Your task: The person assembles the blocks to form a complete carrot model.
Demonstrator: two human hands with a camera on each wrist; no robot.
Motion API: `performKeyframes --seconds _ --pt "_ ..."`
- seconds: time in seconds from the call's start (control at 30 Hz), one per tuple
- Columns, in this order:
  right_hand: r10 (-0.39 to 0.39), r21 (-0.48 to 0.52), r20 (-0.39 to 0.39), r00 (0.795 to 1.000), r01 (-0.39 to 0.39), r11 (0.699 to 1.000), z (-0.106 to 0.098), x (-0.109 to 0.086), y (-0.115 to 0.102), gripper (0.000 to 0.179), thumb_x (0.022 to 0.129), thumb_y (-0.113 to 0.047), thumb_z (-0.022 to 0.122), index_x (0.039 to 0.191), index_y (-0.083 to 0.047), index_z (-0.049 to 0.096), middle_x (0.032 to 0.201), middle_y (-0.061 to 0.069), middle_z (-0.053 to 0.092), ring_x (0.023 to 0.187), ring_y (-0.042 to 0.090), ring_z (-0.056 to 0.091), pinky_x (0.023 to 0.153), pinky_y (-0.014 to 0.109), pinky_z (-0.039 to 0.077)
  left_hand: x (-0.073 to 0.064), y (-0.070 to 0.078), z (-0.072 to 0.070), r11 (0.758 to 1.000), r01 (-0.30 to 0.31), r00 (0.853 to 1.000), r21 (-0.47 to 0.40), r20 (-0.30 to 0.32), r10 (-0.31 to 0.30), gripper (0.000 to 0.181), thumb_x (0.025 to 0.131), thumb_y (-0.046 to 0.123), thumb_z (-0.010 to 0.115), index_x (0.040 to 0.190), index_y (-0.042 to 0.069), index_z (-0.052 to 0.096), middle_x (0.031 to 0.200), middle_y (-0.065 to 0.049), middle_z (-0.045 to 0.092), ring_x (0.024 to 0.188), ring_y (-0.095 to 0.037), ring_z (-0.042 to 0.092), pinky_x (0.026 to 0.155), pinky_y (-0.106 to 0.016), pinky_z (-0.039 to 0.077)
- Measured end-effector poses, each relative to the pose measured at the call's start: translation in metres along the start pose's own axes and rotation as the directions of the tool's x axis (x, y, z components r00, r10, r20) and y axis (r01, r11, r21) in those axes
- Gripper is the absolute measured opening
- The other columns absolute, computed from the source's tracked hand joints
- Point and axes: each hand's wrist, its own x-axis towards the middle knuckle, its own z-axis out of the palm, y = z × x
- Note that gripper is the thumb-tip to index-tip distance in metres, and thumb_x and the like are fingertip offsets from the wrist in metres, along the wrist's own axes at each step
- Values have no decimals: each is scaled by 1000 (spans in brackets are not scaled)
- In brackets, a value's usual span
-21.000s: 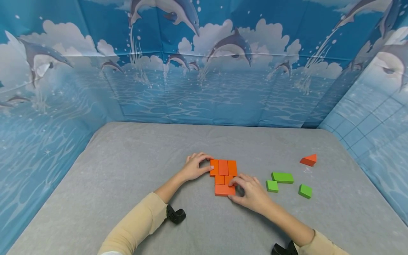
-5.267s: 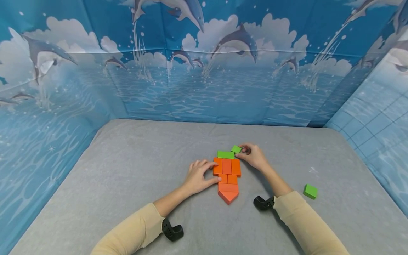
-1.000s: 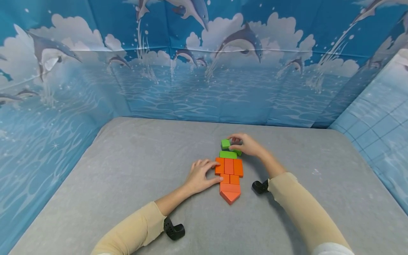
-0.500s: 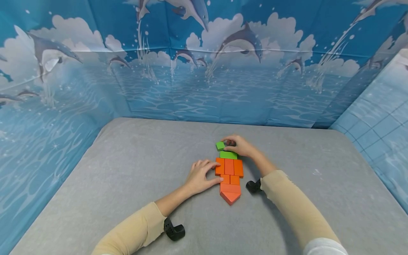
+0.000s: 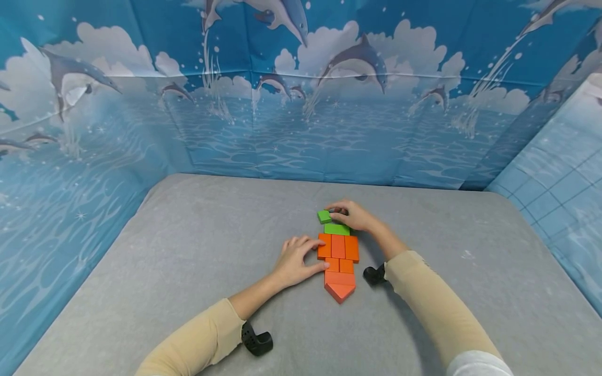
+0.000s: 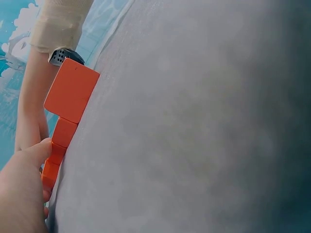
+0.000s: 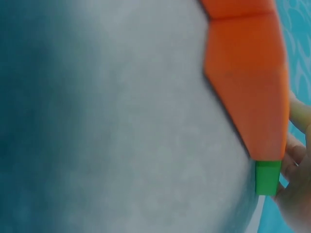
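Several orange blocks lie close together, with the triangular block [image 5: 340, 292] at the near end and upright rectangular blocks [image 5: 338, 246] farther back. Past them lies a long green block [image 5: 336, 229]. My left hand [image 5: 291, 263] rests at their left side, thumb and index finger spread apart and touching them; in the left wrist view its thumb [image 6: 41, 150] lies against an orange block [image 6: 64, 131]. My right hand [image 5: 356, 215] pinches the right side of a small green block [image 5: 324, 216], behind the long one's left end. Another small green block seen earlier is hidden, apparently by this hand.
Grey cloth [image 5: 197, 235] covers the table. A dolphin-print curtain [image 5: 291, 136] stands behind and along the sides. Black wrist devices [image 5: 257, 339] hang below both sleeves.
The green block from the right of the table was carried behind the long green one, then shifted left and lowered by my right hand. Earlier, the orange triangle joined the near end. Left hand stays.
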Motion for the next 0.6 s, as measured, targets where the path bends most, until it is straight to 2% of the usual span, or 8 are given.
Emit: performKeyframes --seconds 0.33,0.6 --pt "38 7 5 999 -38 999 2 1 -4 29 93 -15 53 120 -6 60 104 16 56 85 24 48 76 39 40 0 0 -1 1000 8 1000 -4 7 -8 49 81 45 65 122 19 57 112 2 55 95 -16 43 90 -40 28" --pt "22 9 29 999 -23 1000 1 1 -7 28 93 -15 53 119 -7 61 105 16 56 87 25 49 78 41 41 0 0 0 1000 4 1000 -8 -2 -4 49 81 45 65 121 19 58 111 1 55 95 -15 43 89 -40 28"
